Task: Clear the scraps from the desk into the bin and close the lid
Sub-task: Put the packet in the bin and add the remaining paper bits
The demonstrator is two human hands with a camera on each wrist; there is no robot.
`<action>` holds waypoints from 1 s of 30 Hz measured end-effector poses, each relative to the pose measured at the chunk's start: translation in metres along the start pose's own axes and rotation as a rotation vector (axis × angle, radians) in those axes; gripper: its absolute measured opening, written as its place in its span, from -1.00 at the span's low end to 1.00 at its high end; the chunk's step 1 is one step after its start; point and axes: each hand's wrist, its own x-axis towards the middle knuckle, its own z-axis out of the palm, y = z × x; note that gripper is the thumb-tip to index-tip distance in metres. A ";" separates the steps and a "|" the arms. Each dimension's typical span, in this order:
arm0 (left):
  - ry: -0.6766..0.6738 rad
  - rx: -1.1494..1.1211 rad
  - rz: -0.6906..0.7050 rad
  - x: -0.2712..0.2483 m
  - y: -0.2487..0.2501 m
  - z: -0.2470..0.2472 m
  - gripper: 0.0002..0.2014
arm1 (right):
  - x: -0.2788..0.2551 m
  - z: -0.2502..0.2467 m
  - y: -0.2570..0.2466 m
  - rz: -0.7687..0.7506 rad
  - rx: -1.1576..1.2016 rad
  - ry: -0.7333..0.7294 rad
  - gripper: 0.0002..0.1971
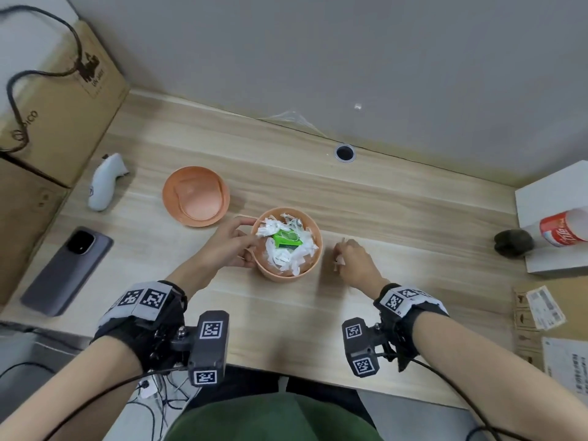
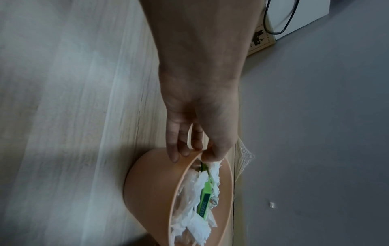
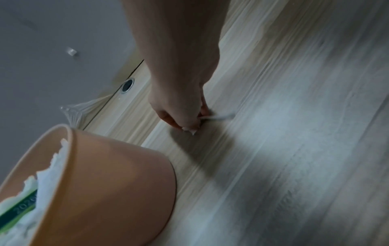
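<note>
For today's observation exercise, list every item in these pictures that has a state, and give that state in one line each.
Bin: upright, open, full of white scraps and a green wrapper.
Lid: off, lying on the desk beside the bin.
Left hand: grips the bin's rim.
Right hand: pinches white scraps on the desk.
Bottle: lying on its side.

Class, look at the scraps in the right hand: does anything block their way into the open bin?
Nothing visible does. The right hand pinches white scraps on the desk just right of the bin, whose lid lies off to the left.
</note>
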 end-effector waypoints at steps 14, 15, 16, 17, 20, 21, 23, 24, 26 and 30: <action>-0.064 -0.009 -0.011 0.008 0.008 0.017 -0.65 | -0.022 -0.117 -0.087 -0.283 0.525 0.191 -0.67; -0.064 -0.005 -0.012 0.008 0.009 0.018 -0.64 | -0.023 -0.112 -0.088 -0.307 0.430 0.112 -0.66; -0.063 0.001 -0.011 0.009 0.010 0.018 -0.64 | -0.026 -0.106 -0.088 -0.321 0.311 0.018 -0.63; -0.063 0.011 -0.010 0.009 0.011 0.018 -0.64 | -0.029 -0.101 -0.086 -0.330 0.208 -0.061 -0.58; -0.074 0.039 -0.003 0.009 0.013 0.016 -0.63 | -0.038 -0.101 -0.079 -0.324 0.219 -0.064 -0.58; -0.074 0.037 -0.002 0.010 0.014 0.016 -0.63 | -0.040 -0.106 -0.078 -0.311 0.286 -0.022 -0.63; -0.077 0.034 -0.001 0.010 0.013 0.015 -0.63 | -0.042 -0.115 -0.074 -0.278 0.390 0.083 -0.74; -0.078 0.034 0.000 0.010 0.014 0.016 -0.63 | -0.041 -0.119 -0.071 -0.260 0.415 0.133 -0.75; -0.078 0.028 0.001 0.010 0.013 0.017 -0.62 | -0.039 -0.121 -0.070 -0.237 0.397 0.166 -0.71; -0.086 0.017 0.004 0.010 0.014 0.019 -0.61 | -0.040 -0.107 -0.086 -0.281 0.166 -0.051 -0.56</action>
